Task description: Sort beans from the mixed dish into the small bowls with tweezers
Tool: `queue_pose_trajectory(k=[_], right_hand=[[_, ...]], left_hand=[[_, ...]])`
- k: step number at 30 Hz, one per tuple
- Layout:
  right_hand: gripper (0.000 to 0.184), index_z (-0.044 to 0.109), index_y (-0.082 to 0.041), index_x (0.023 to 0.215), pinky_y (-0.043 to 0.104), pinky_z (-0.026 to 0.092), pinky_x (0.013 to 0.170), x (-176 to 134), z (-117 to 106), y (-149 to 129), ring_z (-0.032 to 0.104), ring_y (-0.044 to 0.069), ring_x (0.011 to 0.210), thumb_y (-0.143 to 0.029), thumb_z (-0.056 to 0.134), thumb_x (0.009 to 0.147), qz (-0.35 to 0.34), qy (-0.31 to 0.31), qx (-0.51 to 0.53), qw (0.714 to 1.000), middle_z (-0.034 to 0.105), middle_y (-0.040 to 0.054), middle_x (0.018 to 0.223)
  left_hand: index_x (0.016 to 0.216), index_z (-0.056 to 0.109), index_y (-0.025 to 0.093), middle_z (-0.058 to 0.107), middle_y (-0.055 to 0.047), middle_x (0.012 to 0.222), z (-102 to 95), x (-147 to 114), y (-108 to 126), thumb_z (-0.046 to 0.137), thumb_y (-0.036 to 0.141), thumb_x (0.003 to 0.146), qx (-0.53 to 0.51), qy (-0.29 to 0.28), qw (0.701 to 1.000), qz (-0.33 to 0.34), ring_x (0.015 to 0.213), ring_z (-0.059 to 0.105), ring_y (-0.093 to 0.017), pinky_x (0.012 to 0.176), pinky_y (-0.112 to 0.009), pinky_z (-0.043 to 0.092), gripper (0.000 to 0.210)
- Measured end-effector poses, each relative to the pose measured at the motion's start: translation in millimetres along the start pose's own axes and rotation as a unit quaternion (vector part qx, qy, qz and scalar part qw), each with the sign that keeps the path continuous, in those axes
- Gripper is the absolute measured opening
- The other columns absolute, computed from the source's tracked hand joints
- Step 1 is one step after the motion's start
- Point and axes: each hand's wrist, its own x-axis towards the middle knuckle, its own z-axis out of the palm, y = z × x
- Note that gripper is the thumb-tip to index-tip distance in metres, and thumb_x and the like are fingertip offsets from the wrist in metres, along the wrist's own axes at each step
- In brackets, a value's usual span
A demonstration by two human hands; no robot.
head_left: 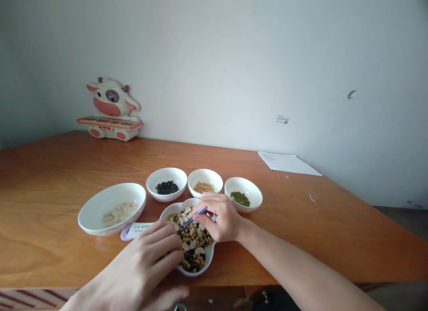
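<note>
My right hand (220, 216) is closed on purple tweezers (194, 218), whose tips point down into a mixed heap of beans and peanuts (192, 233). The heap lies in a white, lobed bowl (210, 257) with a purple rim and a labelled handle (126, 232). At the bowl's left side is my left hand (150, 257), its fingers stretched over the rim and its thumb apart below. It hides part of the bowl and handle. Whether the tweezers grip anything cannot be made out.
An oval white dish (90, 213) with pale peanuts stands left. Behind are small white bowls with black beans (167, 187), yellow beans (203, 187) and green beans (240, 198). A cow toy keyboard (112, 110) and white paper (287, 163) sit by the wall on the wooden table (317, 217).
</note>
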Motion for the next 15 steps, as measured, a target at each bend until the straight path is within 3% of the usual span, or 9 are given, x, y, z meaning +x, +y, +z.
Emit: queue_pose_trajectory(k=[3,8,15], right_hand=[[0.016,0.069,-0.017,0.080,0.030,0.051,0.061,0.1,0.6,0.4,0.060,0.018,0.062,-0.020,0.059,0.093,0.003,0.002,0.002,1.000,0.073,0.0070,0.072],[0.017,0.069,-0.017,0.079,0.030,0.050,0.060,0.5,-0.2,-0.4,0.061,0.018,0.061,-0.019,0.059,0.093,0.003,0.006,0.012,1.000,0.074,0.0067,0.071],[0.016,0.069,-0.015,0.082,0.031,0.045,0.056,2.3,-7.0,-1.8,0.056,0.018,0.058,-0.017,0.057,0.093,-0.001,0.037,0.019,0.999,0.072,0.0076,0.068]], left_hand=[[0.095,0.063,0.020,0.063,-0.004,0.076,2.5,-1.0,-3.1,0.050,0.036,0.102,0.015,0.015,0.999,0.024,0.067,0.060,-0.019,0.071,-0.033,0.055,0.021],[0.098,0.063,0.021,0.067,-0.003,0.080,12.6,-11.1,-11.0,0.055,0.025,0.101,0.023,0.058,0.997,0.035,0.067,0.062,-0.017,0.079,-0.032,0.055,0.010],[0.095,0.062,0.020,0.067,-0.003,0.081,19.1,-17.9,-12.6,0.057,0.023,0.100,0.015,0.052,0.998,0.026,0.071,0.062,-0.017,0.081,-0.033,0.054,0.008]])
